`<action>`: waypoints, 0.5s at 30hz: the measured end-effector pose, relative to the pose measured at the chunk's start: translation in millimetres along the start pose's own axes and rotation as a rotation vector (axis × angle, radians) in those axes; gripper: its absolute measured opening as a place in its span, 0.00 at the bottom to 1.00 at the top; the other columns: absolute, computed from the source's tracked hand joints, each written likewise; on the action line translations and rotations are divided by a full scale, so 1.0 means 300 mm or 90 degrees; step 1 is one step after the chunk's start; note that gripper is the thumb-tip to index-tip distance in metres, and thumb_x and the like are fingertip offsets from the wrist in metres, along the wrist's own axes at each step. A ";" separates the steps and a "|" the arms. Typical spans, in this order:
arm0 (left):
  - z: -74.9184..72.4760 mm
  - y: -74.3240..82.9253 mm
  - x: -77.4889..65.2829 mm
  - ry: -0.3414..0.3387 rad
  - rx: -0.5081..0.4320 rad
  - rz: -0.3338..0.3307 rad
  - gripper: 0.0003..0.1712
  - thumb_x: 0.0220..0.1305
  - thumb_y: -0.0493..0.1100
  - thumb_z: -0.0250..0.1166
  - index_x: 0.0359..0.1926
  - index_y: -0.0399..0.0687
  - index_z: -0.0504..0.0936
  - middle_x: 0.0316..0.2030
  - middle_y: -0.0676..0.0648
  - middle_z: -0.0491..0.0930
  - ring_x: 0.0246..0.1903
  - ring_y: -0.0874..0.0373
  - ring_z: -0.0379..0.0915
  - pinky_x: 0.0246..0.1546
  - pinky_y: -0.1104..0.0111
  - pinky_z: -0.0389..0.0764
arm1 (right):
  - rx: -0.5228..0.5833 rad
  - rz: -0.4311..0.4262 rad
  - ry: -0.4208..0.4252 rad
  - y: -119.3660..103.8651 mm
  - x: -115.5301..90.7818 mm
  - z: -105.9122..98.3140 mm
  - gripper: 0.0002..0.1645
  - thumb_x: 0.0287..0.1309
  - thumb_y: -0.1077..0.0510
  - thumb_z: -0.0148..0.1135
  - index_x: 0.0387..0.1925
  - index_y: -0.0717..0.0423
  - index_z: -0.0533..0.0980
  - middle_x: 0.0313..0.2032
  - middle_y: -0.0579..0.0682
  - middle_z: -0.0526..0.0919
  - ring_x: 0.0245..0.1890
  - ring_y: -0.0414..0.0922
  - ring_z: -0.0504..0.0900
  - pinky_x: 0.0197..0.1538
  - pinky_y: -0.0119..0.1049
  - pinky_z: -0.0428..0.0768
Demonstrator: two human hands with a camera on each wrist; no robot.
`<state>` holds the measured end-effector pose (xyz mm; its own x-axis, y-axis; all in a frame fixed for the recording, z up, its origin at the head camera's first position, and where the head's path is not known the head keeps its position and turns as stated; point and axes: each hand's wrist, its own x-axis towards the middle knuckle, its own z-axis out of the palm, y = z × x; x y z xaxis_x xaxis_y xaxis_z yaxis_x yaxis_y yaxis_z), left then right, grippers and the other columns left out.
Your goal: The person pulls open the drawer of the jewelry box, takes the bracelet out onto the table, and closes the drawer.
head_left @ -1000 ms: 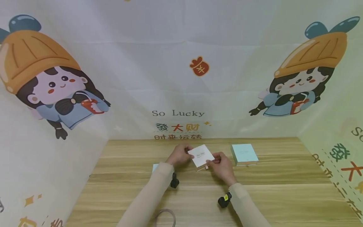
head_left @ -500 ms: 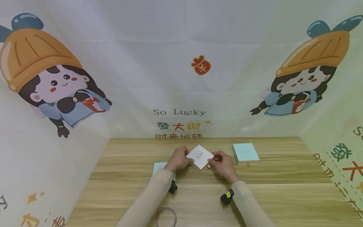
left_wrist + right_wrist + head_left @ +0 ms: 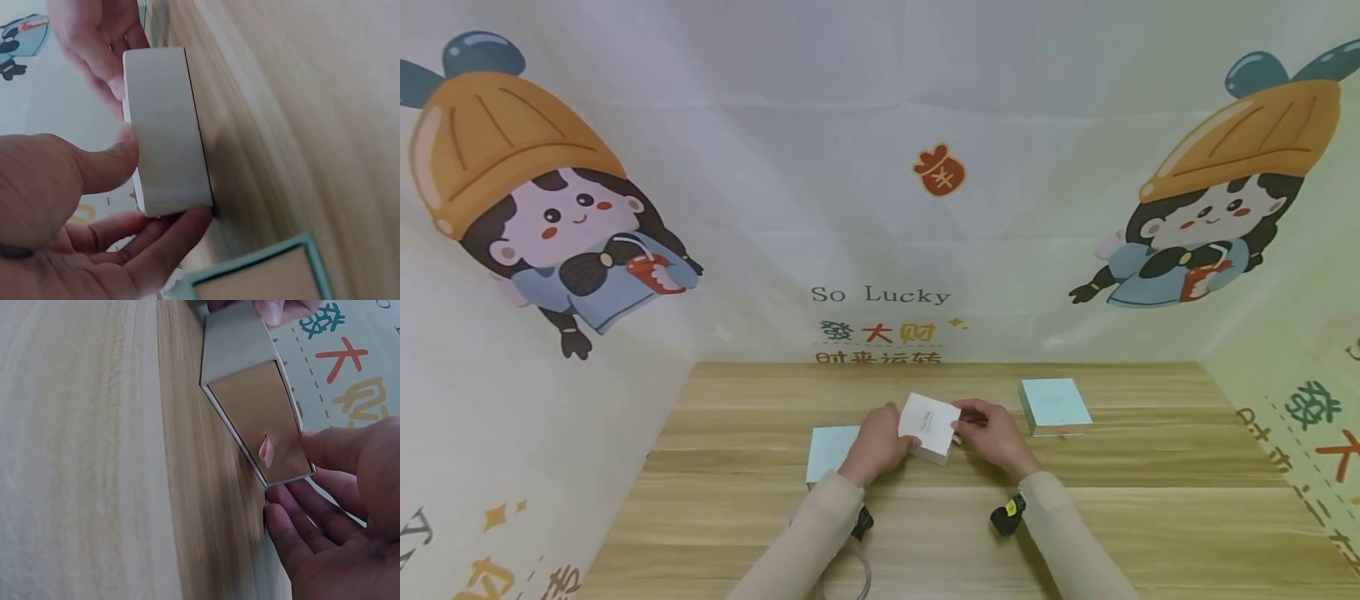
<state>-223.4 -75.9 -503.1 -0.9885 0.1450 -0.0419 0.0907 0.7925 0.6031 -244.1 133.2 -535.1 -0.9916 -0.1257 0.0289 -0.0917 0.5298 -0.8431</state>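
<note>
Both hands hold a small white box (image 3: 931, 423) with fine print on its top, tilted close over the wooden table. My left hand (image 3: 876, 445) grips its left end, thumb on the printed face and fingertips along the opposite edge. At the other end, my right hand (image 3: 996, 435) pinches a corner between thumb and fingers. The right wrist view shows a tan drawer front (image 3: 250, 419) set in that end, with a pink ribbon tab (image 3: 267, 452) sticking out. From the left wrist, a plain white side (image 3: 164, 131) faces the camera.
A pale blue box (image 3: 829, 451) lies left, partly behind the left hand. Another pale blue box (image 3: 1056, 402) sits to the right. Near the front edge is a thin ring (image 3: 867, 577), partly covered by the left sleeve. A printed cloth (image 3: 760, 250) stands behind the wooden table (image 3: 1150, 467).
The white box has turned counterclockwise as seen from the head, and its near side shows more. My left hand has come slightly nearer, and more of the left blue box is uncovered.
</note>
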 end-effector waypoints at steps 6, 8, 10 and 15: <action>0.018 0.021 -0.041 0.016 -0.019 -0.046 0.31 0.61 0.43 0.75 0.55 0.23 0.74 0.44 0.31 0.81 0.42 0.44 0.79 0.45 0.51 0.83 | 0.007 -0.024 -0.042 0.002 0.001 -0.008 0.21 0.65 0.61 0.67 0.59 0.60 0.81 0.48 0.58 0.88 0.51 0.54 0.86 0.57 0.51 0.83; 0.024 0.026 -0.055 0.020 -0.032 -0.053 0.31 0.60 0.43 0.75 0.54 0.23 0.74 0.43 0.31 0.81 0.40 0.44 0.79 0.42 0.52 0.84 | 0.010 -0.029 -0.056 0.002 0.001 -0.010 0.21 0.65 0.61 0.67 0.59 0.59 0.81 0.47 0.57 0.88 0.50 0.53 0.86 0.55 0.48 0.84; 0.027 0.031 -0.070 0.024 -0.038 -0.061 0.30 0.60 0.43 0.75 0.53 0.23 0.75 0.42 0.31 0.81 0.39 0.44 0.80 0.40 0.52 0.84 | 0.008 -0.032 -0.068 0.002 0.002 -0.012 0.21 0.65 0.61 0.66 0.59 0.59 0.81 0.47 0.56 0.88 0.48 0.51 0.86 0.53 0.45 0.84; 0.037 0.036 -0.103 0.048 -0.025 -0.059 0.29 0.60 0.46 0.76 0.48 0.24 0.76 0.40 0.30 0.79 0.40 0.37 0.81 0.40 0.49 0.84 | 0.010 -0.028 -0.096 -0.006 -0.002 -0.014 0.21 0.66 0.61 0.65 0.60 0.58 0.81 0.48 0.55 0.88 0.47 0.46 0.86 0.49 0.37 0.84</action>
<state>-190.5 -65.2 -503.9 -0.9989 0.0264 -0.0399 -0.0047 0.7763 0.6304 -243.6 135.8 -531.5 -0.9618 -0.2733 -0.0130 -0.1326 0.5073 -0.8515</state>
